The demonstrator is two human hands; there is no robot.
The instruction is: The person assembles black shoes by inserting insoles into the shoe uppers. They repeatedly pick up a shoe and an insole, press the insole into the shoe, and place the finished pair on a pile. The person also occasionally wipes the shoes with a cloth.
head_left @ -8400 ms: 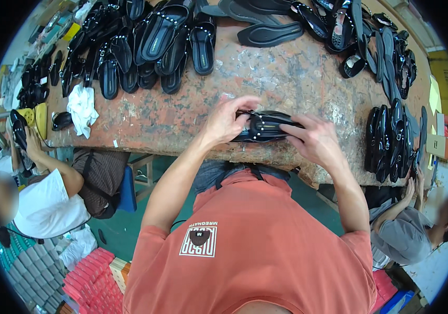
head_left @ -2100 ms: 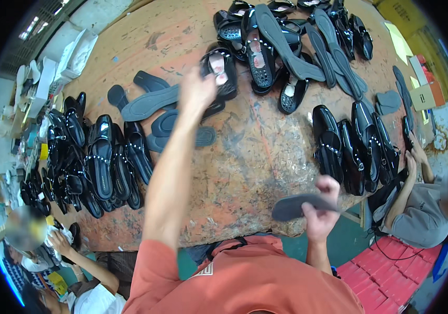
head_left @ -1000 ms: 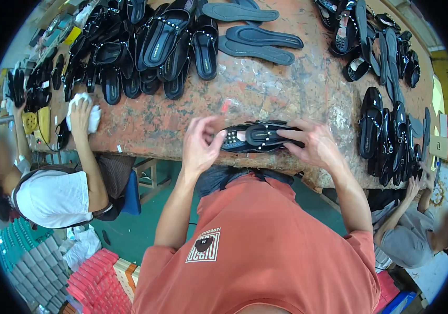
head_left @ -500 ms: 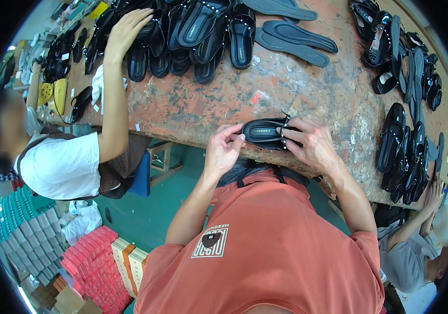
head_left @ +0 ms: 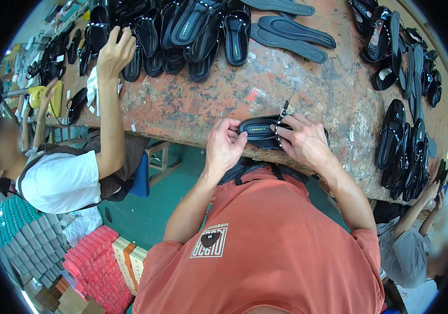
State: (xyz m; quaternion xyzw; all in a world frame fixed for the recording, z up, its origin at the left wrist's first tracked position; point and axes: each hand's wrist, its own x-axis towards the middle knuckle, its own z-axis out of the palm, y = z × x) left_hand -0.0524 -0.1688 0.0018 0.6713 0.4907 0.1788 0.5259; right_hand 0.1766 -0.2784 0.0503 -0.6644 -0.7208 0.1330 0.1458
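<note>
A black shoe (head_left: 259,134) with a studded strap and a small buckle lies sideways at the table's near edge, its heel end to the left. My left hand (head_left: 225,144) pinches the heel end between thumb and fingers. Over the front part, my right hand (head_left: 305,140) is closed on the shoe, its fingers by the studded strap, hiding most of the toe. The buckled strap end sticks up above the right hand's fingers. A dark insole with small gold lettering shows inside the shoe.
Loose grey insoles (head_left: 297,32) lie at the far middle of the worn table (head_left: 182,112). Black shoes pile at the far left (head_left: 197,31) and stand in a row at right (head_left: 394,141). Two co-workers sit nearby; one's hand (head_left: 115,52) touches the pile.
The buckled strap end now stands higher above the shoe, and my right hand has shifted slightly over the front. The left co-worker's hand has moved down and left, holding a shoe.
</note>
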